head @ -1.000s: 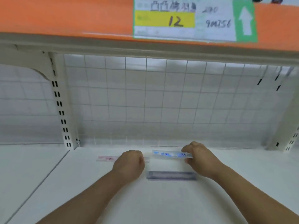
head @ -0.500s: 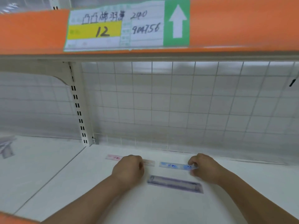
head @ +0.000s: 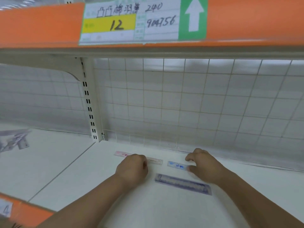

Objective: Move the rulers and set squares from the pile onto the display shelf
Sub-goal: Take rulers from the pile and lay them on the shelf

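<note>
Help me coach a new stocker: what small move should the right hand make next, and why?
Probably let go and draw back: the right hand pinches the end of the blue ruler, which already lies flat on the shelf in line with the pink ruler.

White display shelf (head: 164, 211): three rulers flat.
From the purple ruler (head: 182, 183): blue ruler (head: 177, 165) at 12 o'clock, pink ruler (head: 121, 153) at 10, pile (head: 14, 140) at 9.
</note>
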Action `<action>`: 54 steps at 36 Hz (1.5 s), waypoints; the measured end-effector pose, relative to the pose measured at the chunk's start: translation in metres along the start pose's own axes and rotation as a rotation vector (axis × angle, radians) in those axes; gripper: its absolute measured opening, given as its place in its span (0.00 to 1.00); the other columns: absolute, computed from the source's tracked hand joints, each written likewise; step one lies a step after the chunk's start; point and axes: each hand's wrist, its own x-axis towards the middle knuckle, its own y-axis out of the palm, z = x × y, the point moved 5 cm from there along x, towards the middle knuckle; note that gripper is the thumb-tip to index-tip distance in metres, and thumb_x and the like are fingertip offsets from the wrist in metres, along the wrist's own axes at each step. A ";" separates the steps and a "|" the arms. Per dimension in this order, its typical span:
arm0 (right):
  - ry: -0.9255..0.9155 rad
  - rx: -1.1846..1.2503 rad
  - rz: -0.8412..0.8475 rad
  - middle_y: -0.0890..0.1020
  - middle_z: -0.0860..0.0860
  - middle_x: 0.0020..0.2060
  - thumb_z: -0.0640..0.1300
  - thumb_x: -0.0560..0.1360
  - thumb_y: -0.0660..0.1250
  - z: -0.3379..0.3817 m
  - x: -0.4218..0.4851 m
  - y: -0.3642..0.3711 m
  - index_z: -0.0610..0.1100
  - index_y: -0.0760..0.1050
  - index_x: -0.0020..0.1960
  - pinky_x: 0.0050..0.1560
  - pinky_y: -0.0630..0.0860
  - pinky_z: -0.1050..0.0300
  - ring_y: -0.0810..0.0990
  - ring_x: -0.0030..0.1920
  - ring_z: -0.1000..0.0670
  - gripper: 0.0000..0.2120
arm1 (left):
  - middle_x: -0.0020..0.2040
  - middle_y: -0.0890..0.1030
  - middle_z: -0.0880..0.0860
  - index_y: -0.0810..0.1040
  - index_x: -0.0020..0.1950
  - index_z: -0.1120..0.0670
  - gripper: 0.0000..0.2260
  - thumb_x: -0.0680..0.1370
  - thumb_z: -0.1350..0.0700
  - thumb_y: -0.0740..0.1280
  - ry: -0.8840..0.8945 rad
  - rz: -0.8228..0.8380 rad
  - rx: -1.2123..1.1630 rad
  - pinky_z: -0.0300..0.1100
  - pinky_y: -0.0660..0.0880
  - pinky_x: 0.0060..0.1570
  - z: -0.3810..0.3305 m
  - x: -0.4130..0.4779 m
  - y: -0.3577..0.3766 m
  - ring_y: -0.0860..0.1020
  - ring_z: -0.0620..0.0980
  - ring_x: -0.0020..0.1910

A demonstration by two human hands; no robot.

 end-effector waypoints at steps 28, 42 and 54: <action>-0.465 0.015 -0.033 0.77 0.51 0.58 0.56 0.78 0.59 0.433 0.016 0.062 0.50 0.72 0.64 0.54 0.71 0.55 0.74 0.59 0.49 0.17 | 0.50 0.81 0.52 0.78 0.50 0.54 0.08 0.78 0.54 0.61 -0.239 -0.202 0.025 0.41 0.72 0.46 0.302 -0.163 -0.168 0.78 0.53 0.51; -0.616 -0.013 -0.009 0.77 0.53 0.58 0.55 0.78 0.60 0.600 0.049 0.110 0.53 0.72 0.63 0.54 0.71 0.56 0.74 0.60 0.50 0.15 | 0.44 0.77 0.49 0.77 0.47 0.53 0.06 0.78 0.55 0.60 -0.351 -0.236 0.021 0.42 0.73 0.44 0.460 -0.218 -0.218 0.73 0.48 0.43; -0.624 0.052 -0.066 0.81 0.53 0.52 0.51 0.78 0.59 0.680 0.158 0.131 0.52 0.77 0.54 0.45 0.70 0.58 0.77 0.54 0.51 0.10 | 0.48 0.80 0.50 0.78 0.51 0.53 0.08 0.78 0.53 0.60 -0.450 -0.237 0.110 0.42 0.73 0.43 0.567 -0.171 -0.249 0.77 0.50 0.47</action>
